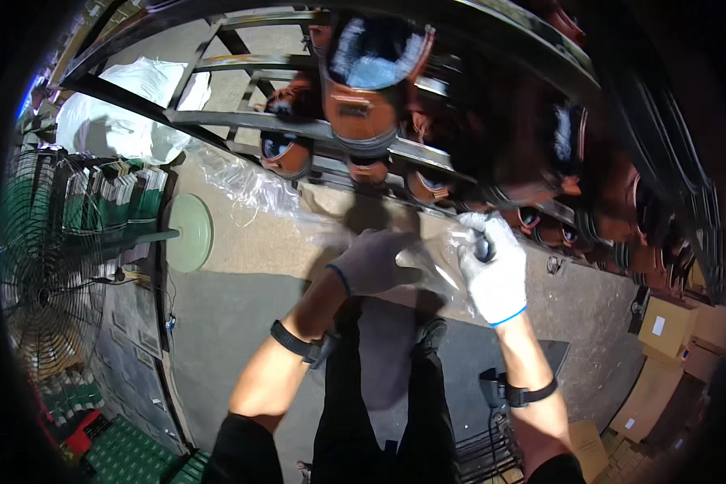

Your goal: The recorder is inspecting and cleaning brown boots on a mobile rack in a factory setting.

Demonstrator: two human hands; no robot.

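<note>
- Your left hand (pixel 375 262), in a grey glove, lies spread against a clear plastic bag (pixel 436 270); fingers look curled on the film, pinching or flattening it. Cannot tell a firm grip from a mere press.
- Your right hand (pixel 496 274), in a white glove with a blue cuff, is closed on the bag's upper right part and seems to clasp a small dark thing (pixel 482 246) at the fingertips. What that thing is: too small to tell.
- The bag hangs between both hands, just below the front rail of a dark metal rack (pixel 298 125), above the concrete floor (pixel 242 242).
- The rack carries rows of round brown parts (pixel 363 109) with bright, shiny faces; the nearest row sits just above your hands.
- More clear plastic film (pixel 242 181) trails from the rack toward the left.
- Standing fan (pixel 48 274) at the left edge; cardboard boxes (pixel 665 327) on the floor at the right edge, well apart from the bag.
- Judgement: step in hand is handling the bag at the rack front, likely opening or positioning it.
- Judgement: the next move calls for a steady hold with both hands; thin film slips easily in gloves, and the rail is close.
</note>
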